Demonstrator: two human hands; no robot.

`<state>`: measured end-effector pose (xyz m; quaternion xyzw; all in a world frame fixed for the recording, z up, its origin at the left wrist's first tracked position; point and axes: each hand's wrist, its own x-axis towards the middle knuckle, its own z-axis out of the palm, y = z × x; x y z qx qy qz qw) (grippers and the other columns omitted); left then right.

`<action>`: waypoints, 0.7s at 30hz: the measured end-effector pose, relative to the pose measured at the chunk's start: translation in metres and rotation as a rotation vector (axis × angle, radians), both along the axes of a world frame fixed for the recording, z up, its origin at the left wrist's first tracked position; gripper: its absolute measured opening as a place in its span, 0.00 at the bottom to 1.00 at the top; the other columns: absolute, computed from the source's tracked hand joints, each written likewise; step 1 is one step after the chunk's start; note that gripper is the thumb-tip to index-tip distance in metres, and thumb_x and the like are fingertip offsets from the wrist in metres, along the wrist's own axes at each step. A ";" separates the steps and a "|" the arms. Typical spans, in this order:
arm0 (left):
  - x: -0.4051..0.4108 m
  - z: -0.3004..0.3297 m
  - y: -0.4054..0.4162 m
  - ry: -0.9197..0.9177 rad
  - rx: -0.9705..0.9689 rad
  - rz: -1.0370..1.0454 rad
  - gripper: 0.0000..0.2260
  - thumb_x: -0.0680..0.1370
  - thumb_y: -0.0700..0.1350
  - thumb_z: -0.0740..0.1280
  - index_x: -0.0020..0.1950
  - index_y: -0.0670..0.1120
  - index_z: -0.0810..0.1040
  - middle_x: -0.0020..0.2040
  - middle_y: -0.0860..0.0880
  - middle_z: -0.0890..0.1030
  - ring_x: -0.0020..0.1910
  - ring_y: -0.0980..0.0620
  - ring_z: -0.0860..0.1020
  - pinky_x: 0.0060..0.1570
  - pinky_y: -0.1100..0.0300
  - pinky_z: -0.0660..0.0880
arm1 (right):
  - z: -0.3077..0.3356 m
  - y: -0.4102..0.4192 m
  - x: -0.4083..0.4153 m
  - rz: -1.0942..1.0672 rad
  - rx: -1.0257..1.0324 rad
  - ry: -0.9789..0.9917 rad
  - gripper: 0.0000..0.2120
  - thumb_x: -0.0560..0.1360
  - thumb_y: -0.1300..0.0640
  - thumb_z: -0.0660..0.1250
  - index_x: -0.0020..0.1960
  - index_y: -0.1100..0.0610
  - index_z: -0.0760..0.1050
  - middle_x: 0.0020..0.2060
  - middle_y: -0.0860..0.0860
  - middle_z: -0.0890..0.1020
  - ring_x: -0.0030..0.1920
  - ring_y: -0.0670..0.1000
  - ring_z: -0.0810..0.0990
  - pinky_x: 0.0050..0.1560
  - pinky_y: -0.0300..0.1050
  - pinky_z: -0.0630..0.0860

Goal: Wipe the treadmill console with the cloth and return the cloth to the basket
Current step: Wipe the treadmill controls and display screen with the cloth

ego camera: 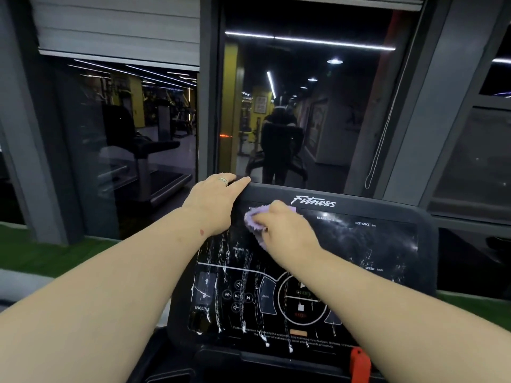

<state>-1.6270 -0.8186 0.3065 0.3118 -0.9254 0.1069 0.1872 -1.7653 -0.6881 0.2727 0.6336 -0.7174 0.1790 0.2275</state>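
The right hand [287,230] gripped a bunched, soft lilac cloth [255,221], pressed against the glossy black treadmill console [359,244] beneath it. The left hand [214,201] rested flat just beside it. Light and limp, the cloth probably handles best bunched.

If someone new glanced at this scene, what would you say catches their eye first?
Probably the lilac cloth that the right hand presses to the upper part of the black treadmill console. Next, the white streaks down the console's left side, below the left hand resting on its top edge.
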 end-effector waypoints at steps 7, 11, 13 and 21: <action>0.002 0.001 0.000 0.024 0.017 -0.007 0.45 0.73 0.47 0.76 0.83 0.57 0.53 0.80 0.49 0.61 0.78 0.47 0.60 0.72 0.51 0.67 | -0.013 -0.004 0.000 0.170 0.282 0.075 0.06 0.77 0.56 0.65 0.50 0.48 0.80 0.51 0.51 0.75 0.50 0.59 0.77 0.50 0.50 0.78; 0.002 0.000 -0.004 0.006 0.009 -0.011 0.46 0.73 0.48 0.76 0.83 0.56 0.52 0.80 0.48 0.61 0.78 0.46 0.60 0.72 0.51 0.67 | -0.012 -0.018 -0.003 0.088 0.065 0.063 0.12 0.74 0.64 0.65 0.53 0.51 0.79 0.53 0.51 0.77 0.53 0.57 0.76 0.50 0.50 0.79; 0.002 -0.002 -0.004 0.003 0.002 -0.014 0.47 0.73 0.49 0.77 0.84 0.56 0.51 0.80 0.49 0.60 0.79 0.46 0.59 0.72 0.51 0.66 | -0.034 -0.011 0.005 0.160 0.198 0.077 0.15 0.72 0.64 0.66 0.53 0.48 0.79 0.52 0.49 0.74 0.51 0.57 0.76 0.43 0.51 0.80; 0.002 -0.005 -0.010 0.019 0.036 -0.030 0.45 0.74 0.46 0.74 0.84 0.57 0.51 0.81 0.49 0.59 0.79 0.47 0.58 0.72 0.52 0.66 | -0.014 -0.018 0.003 0.079 0.111 0.062 0.12 0.72 0.62 0.67 0.52 0.49 0.81 0.53 0.50 0.76 0.54 0.56 0.76 0.46 0.48 0.79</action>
